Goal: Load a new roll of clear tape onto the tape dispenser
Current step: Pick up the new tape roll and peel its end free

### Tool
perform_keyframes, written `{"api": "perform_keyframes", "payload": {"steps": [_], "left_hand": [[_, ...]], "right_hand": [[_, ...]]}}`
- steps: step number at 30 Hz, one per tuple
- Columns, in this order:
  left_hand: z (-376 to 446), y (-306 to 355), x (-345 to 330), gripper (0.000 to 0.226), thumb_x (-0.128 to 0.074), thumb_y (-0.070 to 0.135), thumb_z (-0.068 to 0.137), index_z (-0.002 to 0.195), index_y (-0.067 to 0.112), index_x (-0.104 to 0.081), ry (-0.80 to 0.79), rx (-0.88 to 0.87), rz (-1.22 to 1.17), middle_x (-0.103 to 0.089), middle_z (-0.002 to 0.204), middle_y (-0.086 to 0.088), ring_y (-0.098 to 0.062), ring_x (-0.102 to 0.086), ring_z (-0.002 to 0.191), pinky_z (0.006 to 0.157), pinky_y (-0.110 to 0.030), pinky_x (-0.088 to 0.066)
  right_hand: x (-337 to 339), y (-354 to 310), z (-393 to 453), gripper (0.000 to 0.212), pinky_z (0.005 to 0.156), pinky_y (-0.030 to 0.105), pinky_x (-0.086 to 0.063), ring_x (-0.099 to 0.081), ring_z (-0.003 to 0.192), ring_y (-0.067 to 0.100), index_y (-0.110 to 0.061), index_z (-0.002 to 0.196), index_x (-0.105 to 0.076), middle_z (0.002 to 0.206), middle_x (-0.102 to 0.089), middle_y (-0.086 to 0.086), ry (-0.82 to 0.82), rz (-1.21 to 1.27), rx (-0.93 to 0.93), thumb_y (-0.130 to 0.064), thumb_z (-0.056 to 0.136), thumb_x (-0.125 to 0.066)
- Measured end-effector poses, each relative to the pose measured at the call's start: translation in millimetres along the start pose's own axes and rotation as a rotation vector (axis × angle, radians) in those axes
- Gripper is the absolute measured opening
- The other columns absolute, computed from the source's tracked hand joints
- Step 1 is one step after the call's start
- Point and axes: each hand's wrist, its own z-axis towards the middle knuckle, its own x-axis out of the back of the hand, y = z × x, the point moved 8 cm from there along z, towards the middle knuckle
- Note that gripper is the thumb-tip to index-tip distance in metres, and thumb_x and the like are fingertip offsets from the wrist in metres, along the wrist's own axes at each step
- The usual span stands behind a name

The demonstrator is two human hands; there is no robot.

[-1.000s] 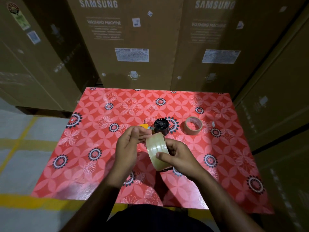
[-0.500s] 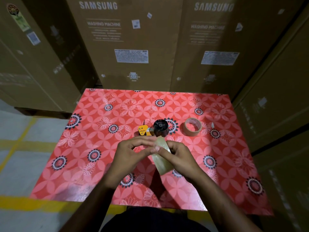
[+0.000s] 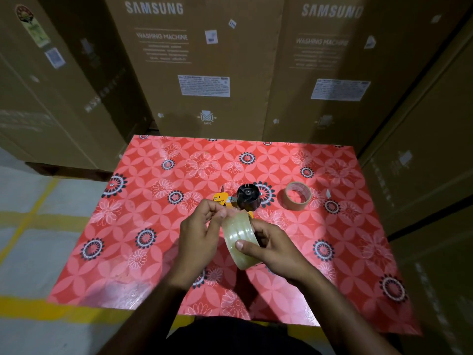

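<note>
A roll of clear tape (image 3: 239, 235) is held upright above the table's middle. My right hand (image 3: 275, 248) grips it from the right, thumb pressed on its outer face. My left hand (image 3: 201, 230) pinches at the roll's upper left edge with its fingertips. Just behind the hands lies the tape dispenser (image 3: 247, 198), its black hub bare and its orange-yellow frame partly hidden by my left fingers. An almost spent brown tape roll (image 3: 297, 196) lies flat to the dispenser's right.
The table (image 3: 143, 257) wears a red flowered cloth. Tall cardboard washing-machine boxes (image 3: 197, 67) stand close behind it and along the right side (image 3: 430, 175). A small white scrap (image 3: 328, 193) lies right of the brown roll. Grey floor with yellow lines (image 3: 28, 221) is on the left.
The clear roll has turned so its broad outer face shows again. My right thumb has shifted lower on it, and my left fingertips stay pinched at its upper edge.
</note>
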Motion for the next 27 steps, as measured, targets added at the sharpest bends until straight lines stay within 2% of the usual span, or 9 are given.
{"api": "perform_keyframes", "payload": {"steps": [3,7,10,15,18,20,22,24,27], "left_hand": [[0,-1,0,0.013,-0.058,0.016,0.104,0.094,0.020,-0.066,0.031,0.032,-0.028,-0.079,0.097,0.010,-0.006,-0.073,0.095,0.081,-0.022,-0.055],[3,-19,1,0.015,-0.056,0.028,0.101,0.092,0.020,-0.064,0.101,0.170,-0.122,-0.079,0.093,0.002,-0.017,-0.076,0.090,0.088,-0.043,-0.058],[8,-23,3,0.017,-0.054,0.020,0.105,0.090,0.020,-0.061,0.114,0.210,-0.146,-0.079,0.093,0.007,-0.016,-0.077,0.087,0.090,-0.044,-0.058],[10,-28,-1,0.018,-0.050,0.011,0.106,0.091,0.014,-0.061,0.125,0.285,-0.255,-0.078,0.095,-0.007,-0.023,-0.077,0.090,0.091,-0.044,-0.059],[15,-36,-1,0.019,-0.048,0.011,0.107,0.091,0.011,-0.060,0.145,0.340,-0.319,-0.077,0.084,-0.005,-0.023,-0.078,0.083,0.087,-0.046,-0.060],[18,-39,-1,0.020,-0.047,0.012,0.107,0.092,0.009,-0.059,0.142,0.367,-0.349,-0.076,0.084,-0.006,-0.028,-0.077,0.083,0.085,-0.046,-0.061],[20,-39,-4,0.020,-0.044,0.012,0.108,0.093,0.008,-0.056,0.121,0.382,-0.381,-0.076,0.090,-0.011,-0.029,-0.077,0.087,0.083,-0.042,-0.061],[22,-39,-7,0.020,-0.041,0.013,0.110,0.094,0.010,-0.053,0.100,0.379,-0.379,-0.076,0.095,-0.015,-0.027,-0.078,0.089,0.081,-0.034,-0.061],[24,-50,-2,0.019,-0.038,0.014,0.111,0.097,0.012,-0.051,0.158,0.438,-0.432,-0.075,0.087,-0.014,-0.030,-0.078,0.082,0.077,-0.039,-0.062]], "right_hand": [[-1,-1,2,0.025,0.078,0.031,-0.052,-0.068,0.089,0.015,-0.012,0.110,-0.070,0.097,-0.073,0.006,-0.009,0.020,0.016,-0.026,0.089,-0.073],[2,1,8,0.039,0.076,0.039,-0.047,-0.061,0.084,0.022,-0.003,0.106,-0.065,0.094,-0.064,0.021,-0.035,-0.023,0.038,-0.034,0.085,-0.074],[3,1,9,0.049,0.074,0.042,-0.047,-0.060,0.081,0.030,0.001,0.105,-0.062,0.096,-0.058,0.029,-0.044,-0.079,0.071,-0.040,0.082,-0.075],[5,-3,14,0.047,0.067,0.044,-0.046,-0.058,0.078,0.026,0.000,0.107,-0.062,0.089,-0.056,0.024,-0.075,-0.130,0.097,-0.040,0.084,-0.073],[11,-7,15,0.011,0.073,0.033,-0.044,-0.058,0.079,0.013,-0.027,0.098,-0.070,0.081,-0.060,-0.001,-0.125,-0.116,0.076,-0.026,0.088,-0.074],[13,-9,16,0.020,0.071,0.026,-0.042,-0.055,0.074,0.008,-0.037,0.087,-0.067,0.078,-0.057,-0.015,-0.155,-0.142,0.098,-0.019,0.089,-0.074],[15,-8,21,0.010,0.071,0.032,-0.040,-0.055,0.072,0.019,-0.022,0.086,-0.065,0.077,-0.054,-0.002,-0.145,-0.198,0.103,-0.025,0.089,-0.074],[16,-5,25,0.036,0.072,0.038,-0.040,-0.055,0.075,0.030,-0.001,0.093,-0.061,0.085,-0.051,0.022,-0.152,-0.210,0.106,-0.034,0.087,-0.073],[16,-3,25,0.035,0.071,0.042,-0.043,-0.055,0.080,0.022,0.003,0.095,-0.060,0.086,-0.051,0.023,-0.206,-0.146,0.050,-0.028,0.089,-0.074]]}}
